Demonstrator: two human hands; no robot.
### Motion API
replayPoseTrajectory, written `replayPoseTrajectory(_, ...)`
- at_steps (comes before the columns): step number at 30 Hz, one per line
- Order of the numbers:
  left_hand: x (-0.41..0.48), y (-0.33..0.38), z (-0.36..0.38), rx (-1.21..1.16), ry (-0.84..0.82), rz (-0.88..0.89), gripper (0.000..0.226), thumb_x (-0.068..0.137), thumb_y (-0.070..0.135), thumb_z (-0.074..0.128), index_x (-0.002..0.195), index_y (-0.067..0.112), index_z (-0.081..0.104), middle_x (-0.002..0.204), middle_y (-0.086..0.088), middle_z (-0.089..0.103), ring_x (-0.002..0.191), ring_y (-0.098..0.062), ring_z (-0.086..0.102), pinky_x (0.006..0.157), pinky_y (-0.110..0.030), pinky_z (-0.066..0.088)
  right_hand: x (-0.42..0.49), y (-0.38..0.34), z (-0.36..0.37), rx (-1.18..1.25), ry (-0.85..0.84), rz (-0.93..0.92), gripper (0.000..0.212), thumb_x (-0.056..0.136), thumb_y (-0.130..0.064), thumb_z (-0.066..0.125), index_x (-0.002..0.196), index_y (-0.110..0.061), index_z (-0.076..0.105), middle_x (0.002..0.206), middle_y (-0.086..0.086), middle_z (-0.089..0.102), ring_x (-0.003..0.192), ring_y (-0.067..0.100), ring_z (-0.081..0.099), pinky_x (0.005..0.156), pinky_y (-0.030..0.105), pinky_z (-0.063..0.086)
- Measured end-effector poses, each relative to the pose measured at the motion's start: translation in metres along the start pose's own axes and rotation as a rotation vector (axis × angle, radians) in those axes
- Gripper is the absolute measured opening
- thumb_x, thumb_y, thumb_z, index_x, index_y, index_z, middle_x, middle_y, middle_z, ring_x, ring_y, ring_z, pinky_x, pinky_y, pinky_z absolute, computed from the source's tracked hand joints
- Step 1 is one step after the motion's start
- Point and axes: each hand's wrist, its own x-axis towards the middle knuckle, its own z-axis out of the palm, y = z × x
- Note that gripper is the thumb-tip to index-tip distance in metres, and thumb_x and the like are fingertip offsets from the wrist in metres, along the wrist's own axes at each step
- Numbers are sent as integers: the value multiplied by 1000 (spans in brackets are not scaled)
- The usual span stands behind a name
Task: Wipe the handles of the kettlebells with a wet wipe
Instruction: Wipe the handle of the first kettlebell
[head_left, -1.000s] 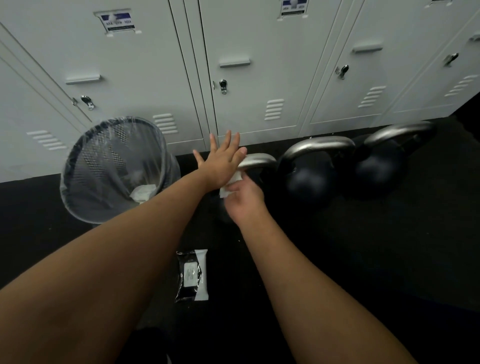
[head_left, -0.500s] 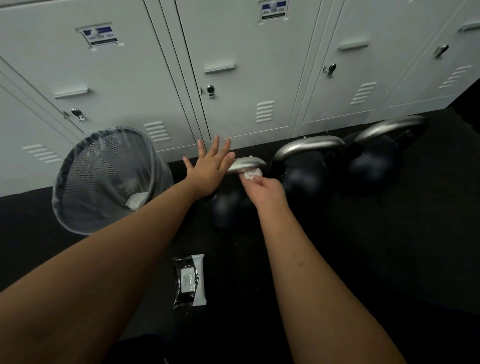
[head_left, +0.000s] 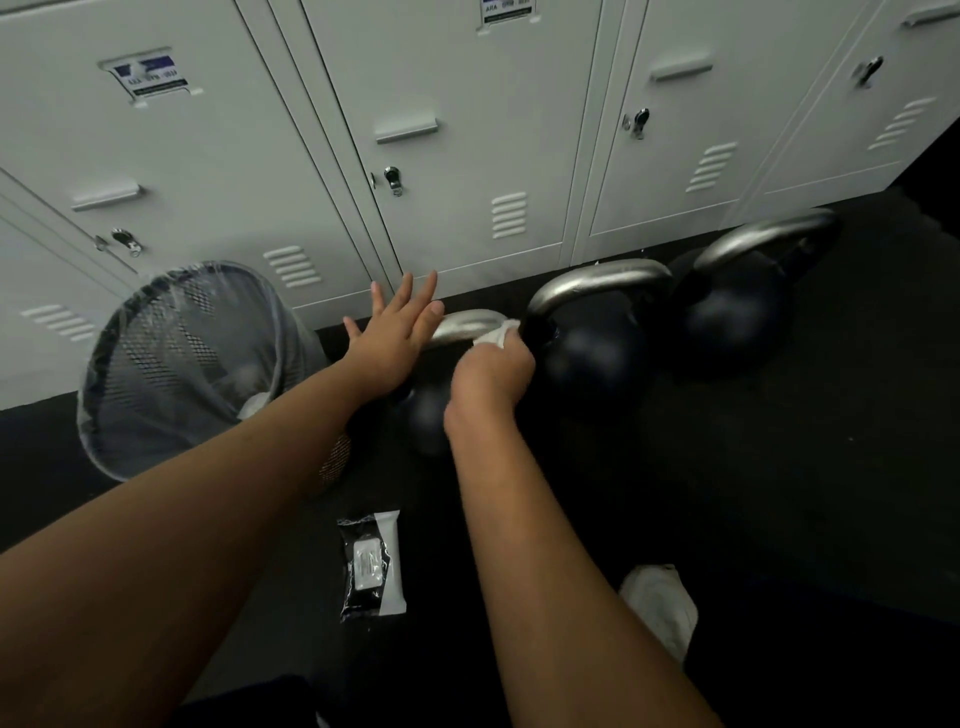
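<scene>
Three dark kettlebells with silver handles stand in a row on the black floor before the lockers. The smallest kettlebell is at the left, and its silver handle shows between my hands. My left hand rests flat on the left end of that handle, fingers spread. My right hand presses a white wet wipe against the handle's right end. The middle kettlebell and the far right kettlebell stand untouched beside it.
A mesh waste bin with a clear liner and crumpled wipes inside stands at the left. A black and white wipe pack lies on the floor between my forearms. Grey lockers fill the back. A white shoe shows at lower right.
My right hand has moved the wipe up and right along the small kettlebell's handle, from its left underside to its right end. My left hand has stayed on the handle.
</scene>
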Motion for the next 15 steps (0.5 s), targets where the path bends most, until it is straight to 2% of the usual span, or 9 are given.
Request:
replayPoseTrajectory(1, 0, 0, 0, -2, 4, -3, 53, 98, 60, 15, 149, 50, 2, 162, 7, -4, 146, -27, -20, 109, -67, -13, -4, 5, 5, -107, 44, -168, 50, 102, -1, 34, 151, -9, 34, 151, 22, 39, 137, 38, 41, 109, 42, 36)
replayPoseTrajectory(2, 1, 0, 1, -4, 9, -6, 53, 98, 60, 15, 149, 50, 2, 162, 7, -4, 146, -28, -20, 109, -68, -13, -8, 10, 10, -260, 111, -327, 58, 99, 5, 36, 154, -14, 31, 157, 17, 32, 144, 33, 32, 116, 42, 29)
replayPoseTrajectory(4, 2, -1, 1, 5, 14, -2, 53, 98, 59, 14, 149, 50, 1, 163, 6, -5, 146, -28, -20, 108, -69, -12, -1, 24, 12, -598, -4, -585, 66, 95, 7, 43, 154, -17, 29, 162, 9, 21, 151, 24, 12, 123, 40, 15)
replayPoseTrajectory(6, 2, -2, 2, 19, 13, -1, 53, 98, 58, 12, 149, 49, 0, 162, 4, -7, 146, -29, -21, 109, -69, -12, 15, 33, 6, -889, -121, -776, 68, 93, 4, 49, 154, -15, 28, 163, 7, 19, 152, 22, 2, 124, 44, 3)
replayPoseTrajectory(8, 2, -2, 2, 28, 26, -10, 54, 98, 59, 11, 149, 49, 0, 162, 5, -8, 145, -29, -22, 109, -67, -13, 31, 39, -2, -877, -117, -900, 74, 87, 10, 50, 154, -14, 29, 162, 6, 23, 152, 21, 4, 124, 44, -2)
replayPoseTrajectory(9, 1, -1, 2, 32, 35, -14, 54, 98, 60, 11, 149, 49, 1, 162, 5, -8, 145, -29, -22, 109, -67, -13, 39, 44, -6, -809, -93, -881, 79, 83, 15, 48, 154, -15, 30, 162, 5, 25, 152, 20, 7, 124, 42, -1)
replayPoseTrajectory(11, 0, 0, 2, 33, 37, -20, 53, 98, 59, 11, 149, 49, 2, 162, 4, -8, 145, -29, -22, 109, -67, -12, 61, 46, -18, -594, -90, -636, 84, 80, 23, 40, 153, -18, 34, 159, 3, 32, 150, 18, 20, 125, 39, 10)
replayPoseTrajectory(13, 0, 1, 3, 35, 40, -21, 52, 99, 58, 11, 150, 49, 2, 162, 4, -8, 145, -29, -22, 110, -67, -12, 78, 41, -25, -343, -124, -332, 73, 87, 19, 35, 148, -20, 44, 149, 2, 47, 140, 17, 39, 121, 39, 27)
replayPoseTrajectory(15, 1, 1, 3, 37, 50, -23, 51, 99, 56, 11, 150, 49, 3, 162, 3, -7, 146, -29, -21, 110, -67, -12, 83, 37, -26, -280, -149, -234, 60, 93, 11, 35, 142, -20, 51, 140, 3, 56, 132, 17, 48, 117, 36, 33)
